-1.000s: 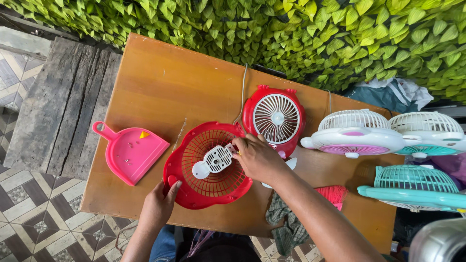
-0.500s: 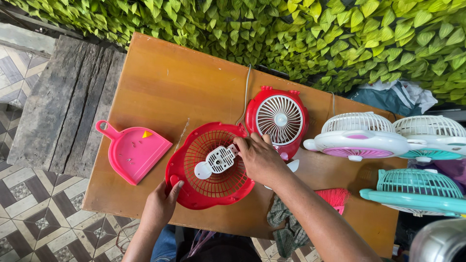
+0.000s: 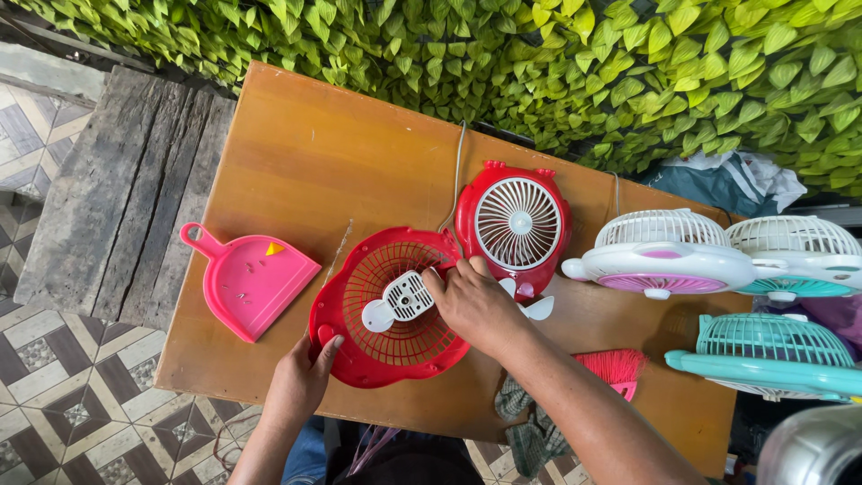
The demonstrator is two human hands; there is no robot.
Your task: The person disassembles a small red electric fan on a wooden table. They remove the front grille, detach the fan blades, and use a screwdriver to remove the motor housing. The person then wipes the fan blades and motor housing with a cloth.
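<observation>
- Outdoors, against a wall of green leaves (image 3: 557, 63) across the top of the frame; patterned tiles (image 3: 54, 395) at lower left, grey planks (image 3: 117, 189) at left.
- Brown wooden table (image 3: 323, 153) through the middle, running from upper left to lower right.
- Red fan grille (image 3: 386, 310) lay flat near the table's front edge, just left of centre.
- White motor block (image 3: 404, 298) sat on the grille's middle, a round white knob at its lower left end.
- Right hand (image 3: 471, 301) closed on the motor block's right end, fingers curled tight around it; forearm ran down to the lower right.
- Left hand (image 3: 301, 382) gripped the grille's lower left rim, thumb up over the red edge.
- Red fan (image 3: 516, 224) with a white front lay just right of the grille, touching or nearly touching it; thin cord led from there toward the leaves.
- White blade (image 3: 530, 305) peeked out below the red fan, beside the right hand.
- Pink dustpan (image 3: 247, 283) lay left of the grille, apart from it, small bits inside.
- Pink brush (image 3: 615, 368) lay at lower right, partly hidden by the forearm.
- White-and-pink fan (image 3: 664, 256) and two teal fans (image 3: 772, 355) stood at the right edge.
- Grey cloth (image 3: 530, 431) hung off the front edge at the bottom.
</observation>
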